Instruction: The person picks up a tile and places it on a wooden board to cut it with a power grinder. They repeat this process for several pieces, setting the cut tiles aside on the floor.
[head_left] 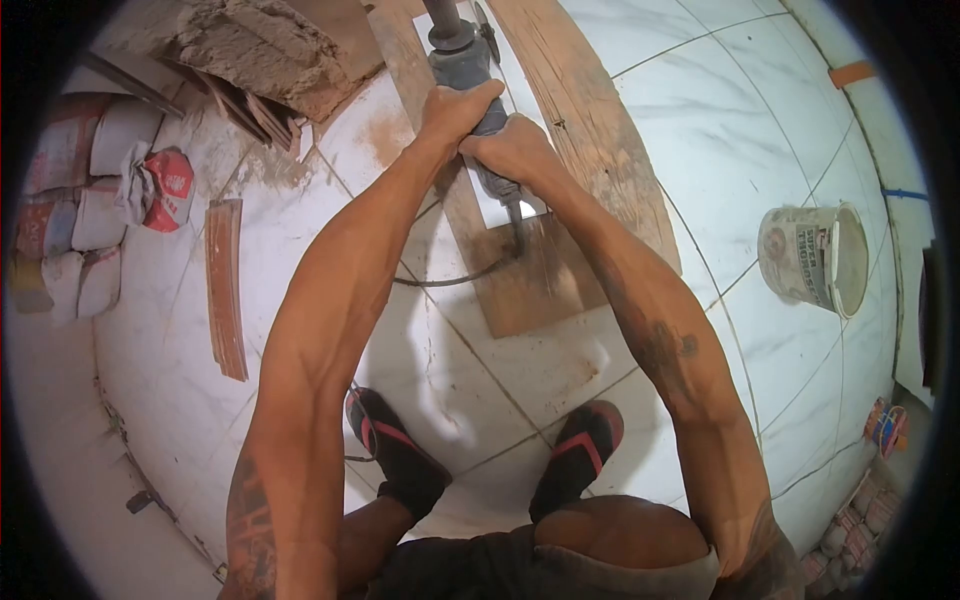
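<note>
Both my hands grip a grey power tool point(462, 62) held out in front of me, above a narrow white tile strip point(497, 208) that lies on a wooden plank point(590, 130). My left hand point(452, 108) wraps the tool's body from the left. My right hand point(513, 148) holds its rear handle, just below the left hand. A black cord point(450, 281) runs from the tool's back end across the floor toward my feet. The tool's working end is cut off at the top edge of the view.
White marble-look floor tiles point(740, 150) lie all around. A white bucket point(812, 256) stands at the right. A heap of mortar point(262, 45) sits on boards at the upper left, beside stacked sacks point(90, 200). A wood strip point(226, 285) lies to my left.
</note>
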